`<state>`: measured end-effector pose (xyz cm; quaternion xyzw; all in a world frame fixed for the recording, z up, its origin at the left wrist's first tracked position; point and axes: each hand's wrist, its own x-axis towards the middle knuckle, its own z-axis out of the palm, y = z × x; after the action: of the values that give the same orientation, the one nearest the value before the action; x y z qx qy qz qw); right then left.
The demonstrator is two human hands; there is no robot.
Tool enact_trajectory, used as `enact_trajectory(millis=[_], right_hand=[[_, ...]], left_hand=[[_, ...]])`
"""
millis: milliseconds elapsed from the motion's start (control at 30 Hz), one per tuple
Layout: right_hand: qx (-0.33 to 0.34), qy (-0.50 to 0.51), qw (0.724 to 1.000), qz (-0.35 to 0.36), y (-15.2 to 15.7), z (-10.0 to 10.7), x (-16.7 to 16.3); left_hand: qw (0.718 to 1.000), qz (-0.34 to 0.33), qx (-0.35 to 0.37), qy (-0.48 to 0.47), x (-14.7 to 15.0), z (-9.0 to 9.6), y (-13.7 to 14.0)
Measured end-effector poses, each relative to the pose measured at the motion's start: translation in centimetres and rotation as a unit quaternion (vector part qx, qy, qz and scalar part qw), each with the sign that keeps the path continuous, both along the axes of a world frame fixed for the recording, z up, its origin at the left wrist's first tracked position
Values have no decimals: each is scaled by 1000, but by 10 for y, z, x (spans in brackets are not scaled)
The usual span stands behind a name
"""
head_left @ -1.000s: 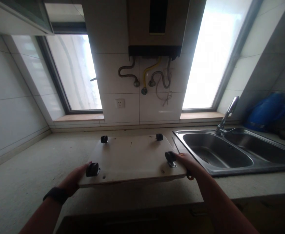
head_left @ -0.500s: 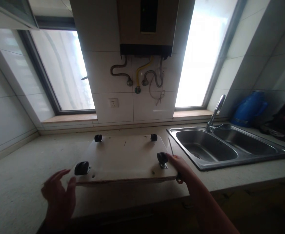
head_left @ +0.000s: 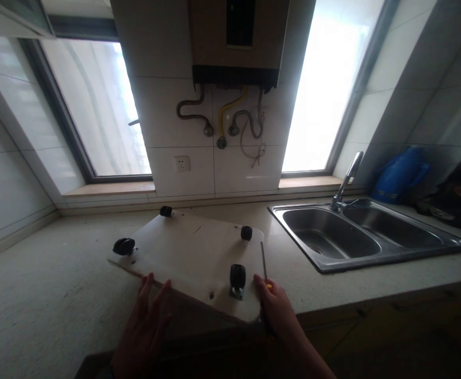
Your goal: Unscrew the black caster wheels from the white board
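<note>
A white board (head_left: 191, 247) lies on the countertop, turned at an angle, with black caster wheels pointing up near its corners. One caster (head_left: 237, 276) stands at the near right corner and another caster (head_left: 123, 246) at the left corner. My left hand (head_left: 147, 310) has its fingers apart, fingertips at the board's front edge. At the right edge my right hand (head_left: 273, 300) is closed around a screwdriver (head_left: 264, 260), whose thin metal shaft points away from me; a bit of its yellow-orange handle shows. The thumb side of that hand touches the board's edge.
To the right is a double-bowl steel sink (head_left: 329, 231) with a faucet (head_left: 347, 181). A blue jug-like container (head_left: 400, 176) stands behind it. On the tiled wall hang a water heater (head_left: 236, 47) with pipes and a socket (head_left: 182, 163). The counter's front edge runs close to me.
The board has turned clockwise, its right end coming nearer to me and its left end moving away. My left hand has shifted right to the front edge; my right hand moved nearer with the screwdriver.
</note>
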<state>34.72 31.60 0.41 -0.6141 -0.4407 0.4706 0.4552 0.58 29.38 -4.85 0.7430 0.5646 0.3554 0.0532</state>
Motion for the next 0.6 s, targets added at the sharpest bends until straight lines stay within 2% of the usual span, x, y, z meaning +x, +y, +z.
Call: enact_trajectory(millis=[133,233,367,500,600], right_hand=[[11,8,1000,27,-23,-2,-42],[3,65,995,70,-37,-4,-73],[-23,89,991,92,-45,-5,-100],[-32,63,988,135,-45,-5,-93],[-15,3,987,160,-41,-2,-64]], left_hand=[[998,-9,-43,-35,-27,10,27],[994,-5,-84,-72,-48,14,54],[976,-55,-158,-138,-64,28,79],[949,-21,-193,-250,-50,41,79],[909,43,-172,-377,-30,27,63]])
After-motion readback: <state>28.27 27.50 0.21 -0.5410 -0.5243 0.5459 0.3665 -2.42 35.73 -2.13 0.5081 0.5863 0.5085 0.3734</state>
